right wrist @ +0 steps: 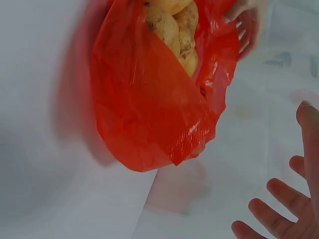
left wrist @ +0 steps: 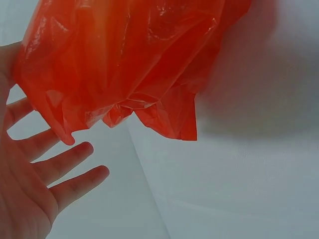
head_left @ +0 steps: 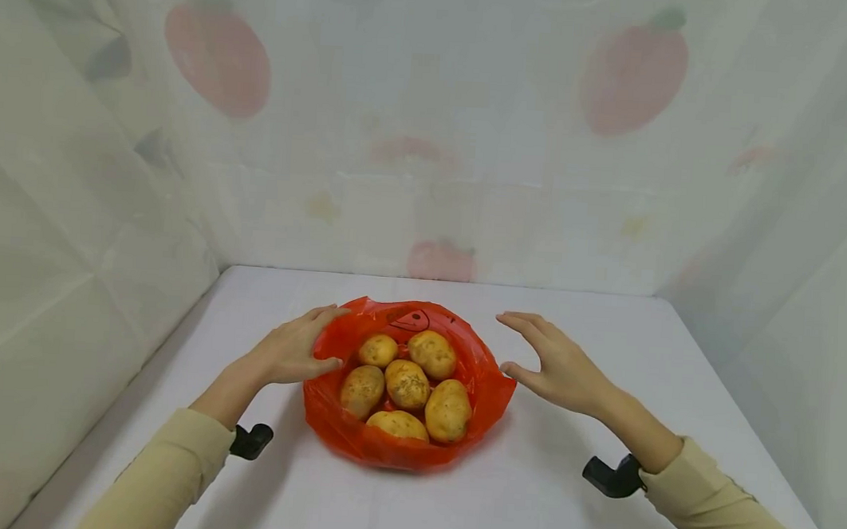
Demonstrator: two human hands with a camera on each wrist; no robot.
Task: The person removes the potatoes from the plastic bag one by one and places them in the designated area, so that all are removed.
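Six potatoes [head_left: 407, 385] show in the mouth of a red plastic bag [head_left: 346, 436], which sits on the white desk [head_left: 353, 508], centred between both hands, rim spread and facing up. We'd tag the step as hands around the bag, no firm grasp made out. Left hand [head_left: 293, 349]: fingers spread wide, at the bag's left rim; in the left wrist view the plastic hides some fingertips, so we can't tell whether they touch. Right hand [head_left: 562, 364]: fingers wide too, nothing held, just off the right side, thumb tip near a pointed corner of plastic; the right wrist view shows a clear gap there. Any next move on the bag, we judge, calls for bringing the right fingers in and narrowing both hands on the rim, evenly, since thin film may slip or fold and potatoes could roll if one side gets pulled harder. Relative to the fingers, the bag lies between the two hands, left rim closer than right; the potatoes rest inside, below rim level on the near side, clear of the right fingers.
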